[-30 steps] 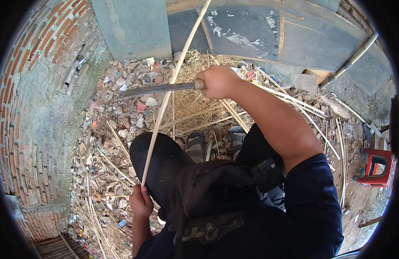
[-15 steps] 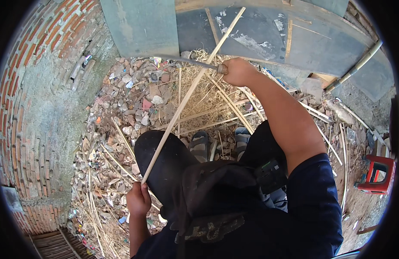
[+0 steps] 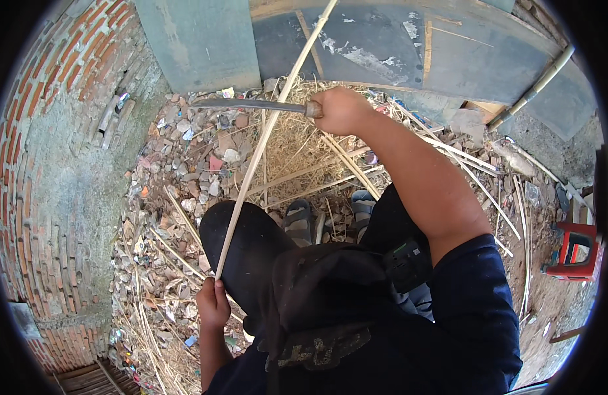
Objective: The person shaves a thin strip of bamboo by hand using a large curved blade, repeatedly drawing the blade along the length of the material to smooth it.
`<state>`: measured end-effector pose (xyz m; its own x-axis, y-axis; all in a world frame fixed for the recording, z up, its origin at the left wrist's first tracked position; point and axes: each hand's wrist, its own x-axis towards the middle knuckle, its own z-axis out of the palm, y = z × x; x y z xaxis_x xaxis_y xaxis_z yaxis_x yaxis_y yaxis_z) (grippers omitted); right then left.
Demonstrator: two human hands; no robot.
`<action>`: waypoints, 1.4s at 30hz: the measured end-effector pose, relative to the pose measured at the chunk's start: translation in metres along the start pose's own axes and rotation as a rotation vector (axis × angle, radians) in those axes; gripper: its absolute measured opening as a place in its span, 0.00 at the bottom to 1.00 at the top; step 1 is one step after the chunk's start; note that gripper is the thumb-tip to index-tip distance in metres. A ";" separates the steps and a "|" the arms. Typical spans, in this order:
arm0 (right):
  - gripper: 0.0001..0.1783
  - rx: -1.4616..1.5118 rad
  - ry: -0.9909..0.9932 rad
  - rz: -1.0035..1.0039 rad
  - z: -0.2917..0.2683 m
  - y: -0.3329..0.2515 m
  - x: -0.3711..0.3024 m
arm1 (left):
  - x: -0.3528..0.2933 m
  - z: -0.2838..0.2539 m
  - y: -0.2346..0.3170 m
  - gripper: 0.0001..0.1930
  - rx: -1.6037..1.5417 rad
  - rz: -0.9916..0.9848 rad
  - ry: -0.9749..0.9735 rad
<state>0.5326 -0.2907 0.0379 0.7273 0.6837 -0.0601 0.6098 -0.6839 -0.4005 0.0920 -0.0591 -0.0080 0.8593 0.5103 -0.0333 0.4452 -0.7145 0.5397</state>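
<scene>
A long pale strip of split bamboo slants from my left knee up past the top of the picture. Its near end is pinched in my left hand, whose fingers are closed beside the knee. My right hand is wrapped round the handle of a long-bladed knife. The blade points left and crosses the strip above a heap of thin shavings. The strip's far end is cut off by the picture's edge.
Rubble and litter cover the ground around my sandalled feet. More bamboo strips lie ahead and on both sides. A brick wall rises at left, grey panels stand ahead, and a red plastic stool is at right.
My right hand and the knife have shifted left, and the blade now lies nearer level across the strip. The strip stands a little steeper. My left hand keeps its hold.
</scene>
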 end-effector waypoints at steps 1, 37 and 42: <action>0.11 0.010 0.025 -0.014 0.003 -0.001 0.000 | -0.001 0.001 -0.001 0.19 -0.004 0.002 0.003; 0.12 -0.091 -0.061 -0.085 0.001 -0.016 -0.007 | 0.002 -0.003 0.010 0.18 0.085 0.008 0.027; 0.10 -0.201 -0.134 -0.272 0.000 -0.032 -0.006 | 0.009 -0.002 -0.002 0.19 -0.012 0.025 -0.011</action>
<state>0.5092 -0.2727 0.0515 0.4906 0.8655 -0.1006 0.8345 -0.5000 -0.2316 0.0978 -0.0520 -0.0078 0.8729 0.4871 -0.0294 0.4208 -0.7208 0.5507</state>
